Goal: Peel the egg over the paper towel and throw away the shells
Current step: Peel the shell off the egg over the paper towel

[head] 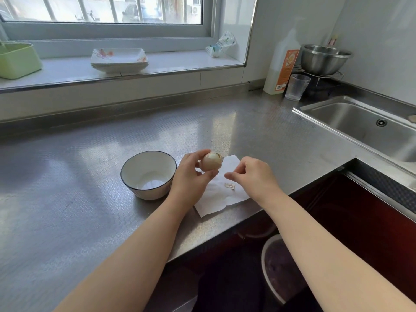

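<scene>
Egg sits above the paper towel's far edge, long axis tilted, peeled end pointing up and right, clasped in the left hand grip. Right hand hovers loosely pinched, holding nothing visible, over shell bits on the towel; bowl left of it on the worktop.

The egg is tan, with a paler patch at its top. The towel is plain white, and the shells on it are pale beige. The bowl is white with a thin dark blue rim. The counter is grey steel embossed with a small cube pattern. The tub is light green. The dishes are white with orange-red floral marks. The bottle is white with an orange label. The cabinet is dark red.
</scene>
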A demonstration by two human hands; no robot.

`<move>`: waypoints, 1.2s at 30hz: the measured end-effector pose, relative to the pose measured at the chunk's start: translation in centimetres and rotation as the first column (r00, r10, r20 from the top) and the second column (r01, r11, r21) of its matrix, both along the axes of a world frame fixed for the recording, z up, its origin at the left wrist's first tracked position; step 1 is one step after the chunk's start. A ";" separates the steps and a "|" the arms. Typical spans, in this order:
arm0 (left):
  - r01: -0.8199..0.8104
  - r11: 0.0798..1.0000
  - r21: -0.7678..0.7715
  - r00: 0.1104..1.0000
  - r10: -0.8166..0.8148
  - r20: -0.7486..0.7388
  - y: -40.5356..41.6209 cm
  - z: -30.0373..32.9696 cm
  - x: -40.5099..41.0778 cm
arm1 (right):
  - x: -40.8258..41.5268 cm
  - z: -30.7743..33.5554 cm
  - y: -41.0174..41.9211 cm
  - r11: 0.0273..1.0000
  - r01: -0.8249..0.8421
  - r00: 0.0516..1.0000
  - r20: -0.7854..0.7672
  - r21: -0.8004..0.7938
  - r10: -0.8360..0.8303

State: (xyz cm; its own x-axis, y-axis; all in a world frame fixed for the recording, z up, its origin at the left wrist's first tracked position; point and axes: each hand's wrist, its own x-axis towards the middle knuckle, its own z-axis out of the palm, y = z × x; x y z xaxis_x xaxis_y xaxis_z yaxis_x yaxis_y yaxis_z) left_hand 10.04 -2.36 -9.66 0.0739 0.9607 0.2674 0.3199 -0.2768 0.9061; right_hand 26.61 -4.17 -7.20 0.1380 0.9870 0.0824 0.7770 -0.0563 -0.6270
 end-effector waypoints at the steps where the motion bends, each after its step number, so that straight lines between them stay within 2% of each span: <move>1: 0.003 1.000 -0.007 1.000 -0.003 0.004 0.0 0.0 0.0 | 0.1 0.0 0.0 1.000 -0.009 1.000 0.012 -0.003 0.009; 4: 0.009 1.000 -0.024 1.000 -0.008 0.024 0.0 0.1 0.0 | 0.6 -0.2 0.2 0.996 -0.086 0.996 -0.002 -0.002 0.086; 6: 0.019 0.999 -0.039 0.999 -0.017 0.041 0.0 0.2 0.0 | 0.6 -0.1 0.1 0.992 -0.115 0.981 -0.151 0.054 0.122; 9: 0.040 0.997 -0.064 0.996 -0.035 0.080 -0.2 0.6 0.0 | -0.1 0.0 0.1 0.976 -0.105 0.895 -0.409 0.189 0.176; 12: 0.061 0.996 -0.062 0.993 -0.055 0.104 -0.4 0.6 0.0 | -1.0 0.1 0.1 0.976 -0.088 0.828 -0.530 0.200 0.183; 17: 0.077 0.994 -0.076 0.988 -0.065 0.140 -0.3 0.6 -0.2 | -1.3 0.3 0.3 0.973 -0.022 0.810 -0.566 0.232 0.154; 25: 0.074 0.996 -0.056 0.988 -0.065 0.142 -0.1 0.4 0.0 | -1.4 0.0 0.7 0.969 0.031 0.848 -0.520 0.246 0.105; 33: 0.064 0.997 -0.051 0.988 -0.056 0.142 -0.3 0.6 0.0 | -1.1 0.3 0.8 0.983 0.108 0.709 -0.705 0.150 0.029; 36: 0.054 0.997 -0.049 0.987 -0.046 0.152 -0.2 0.5 0.0 | -0.6 0.0 0.8 0.987 0.097 0.817 -0.577 0.126 -0.007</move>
State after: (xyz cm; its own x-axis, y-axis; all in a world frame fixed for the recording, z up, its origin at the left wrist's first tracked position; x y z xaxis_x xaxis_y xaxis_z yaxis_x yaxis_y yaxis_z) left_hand 10.06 -2.59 -9.15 0.0848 0.9700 0.2277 0.1655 -0.2391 0.9568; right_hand 26.04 -3.42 -7.22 0.2556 0.9604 0.1112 0.2730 0.0387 -0.9612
